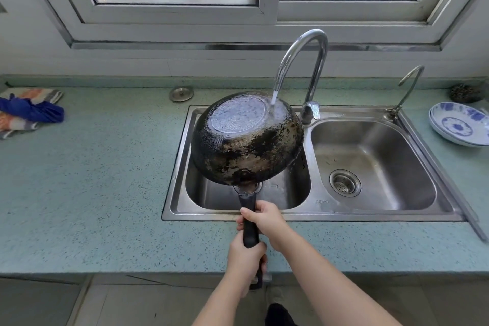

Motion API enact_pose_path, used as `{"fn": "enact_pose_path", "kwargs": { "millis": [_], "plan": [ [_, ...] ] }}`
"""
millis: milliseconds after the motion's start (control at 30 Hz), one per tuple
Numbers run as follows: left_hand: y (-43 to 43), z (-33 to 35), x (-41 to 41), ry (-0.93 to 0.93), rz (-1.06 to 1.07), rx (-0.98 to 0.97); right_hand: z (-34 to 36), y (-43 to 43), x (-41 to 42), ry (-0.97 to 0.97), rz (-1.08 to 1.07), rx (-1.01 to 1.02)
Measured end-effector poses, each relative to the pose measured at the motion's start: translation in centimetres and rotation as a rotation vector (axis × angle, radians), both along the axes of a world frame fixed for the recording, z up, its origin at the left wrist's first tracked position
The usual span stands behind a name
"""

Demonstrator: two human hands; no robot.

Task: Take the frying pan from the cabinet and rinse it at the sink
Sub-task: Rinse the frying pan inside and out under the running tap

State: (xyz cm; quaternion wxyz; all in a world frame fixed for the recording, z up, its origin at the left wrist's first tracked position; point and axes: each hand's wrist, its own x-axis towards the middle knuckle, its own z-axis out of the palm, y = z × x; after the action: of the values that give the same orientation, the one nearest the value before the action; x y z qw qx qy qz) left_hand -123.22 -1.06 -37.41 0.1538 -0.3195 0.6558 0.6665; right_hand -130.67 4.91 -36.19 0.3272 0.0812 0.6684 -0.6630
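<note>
In the lower centre of the frame, the left hand (244, 259) is nearest. Its fingers are curled tight round the tail end of the black handle (250, 235). Just above it in the picture, the right hand (264, 219) wraps the same handle closer to the pan, with the thumb lying along the top. Neither hand is spread, and both grip only the handle.

Beyond them, at mid-frame, the frying pan (246, 145) is held upside down and tilted over the left basin of the sink (307, 216). Its scorched underside faces up. Water (274, 95) from the tall tap (304, 61) lands on the upper right edge of the pan's flat base and sheets across it.

The rinsing step appears to be in hand, with the fetch from the cabinet done. The next move probably calls for rolling the handle so the stream reaches the rest of the underside or the inside. A firm two-handed hold will matter, since the wet pan is heavy at its far end.
</note>
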Motion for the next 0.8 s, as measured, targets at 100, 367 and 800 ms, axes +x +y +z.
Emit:
{"fn": "enact_pose_path", "kwargs": {
  "millis": [100, 367, 800],
  "plan": [
    [0.0, 0.1, -0.1, 0.008, -0.007, -0.019, 0.0, 0.0, -0.1, -0.005, -0.007, -0.003],
    [0.4, -0.3, -0.8, -0.008, 0.007, -0.038, 0.0, 0.6, -0.4, -0.026, -0.017, -0.016],
    [0.9, 0.2, -2.3, 0.000, -0.037, -0.071, -0.3, 1.2, -1.8, -0.007, -0.038, 0.008]
  ]
}}
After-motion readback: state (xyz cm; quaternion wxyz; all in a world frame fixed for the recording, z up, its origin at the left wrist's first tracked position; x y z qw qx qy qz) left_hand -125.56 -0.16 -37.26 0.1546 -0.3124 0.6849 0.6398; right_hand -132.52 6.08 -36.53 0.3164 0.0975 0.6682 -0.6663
